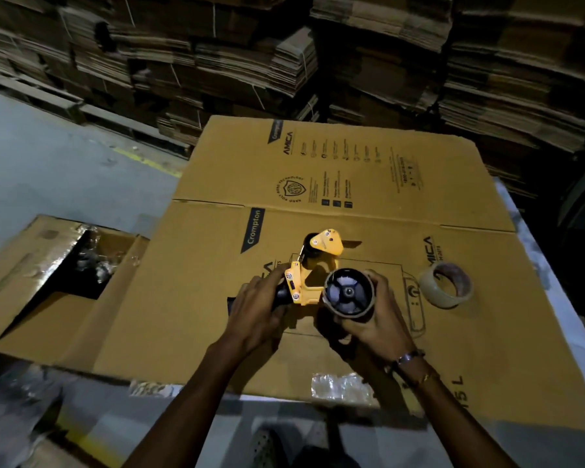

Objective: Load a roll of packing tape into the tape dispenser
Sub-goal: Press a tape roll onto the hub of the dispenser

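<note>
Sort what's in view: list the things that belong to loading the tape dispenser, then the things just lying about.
For the job: tape dispenser, empty cardboard core on its hub, fresh tape roll, left hand, right hand.

Lying about: flattened carton, open box, stacked cardboard.

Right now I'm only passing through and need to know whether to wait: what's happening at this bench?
A person is working on a yellow tape dispenser over a flattened cardboard box. The left hand grips the dispenser's black handle, while the right hand wraps around a brown cardboard core sitting on the dispenser's black hub. A roll of tape lies on the cardboard to the right, untouched, so it is not loaded yet.
</note>
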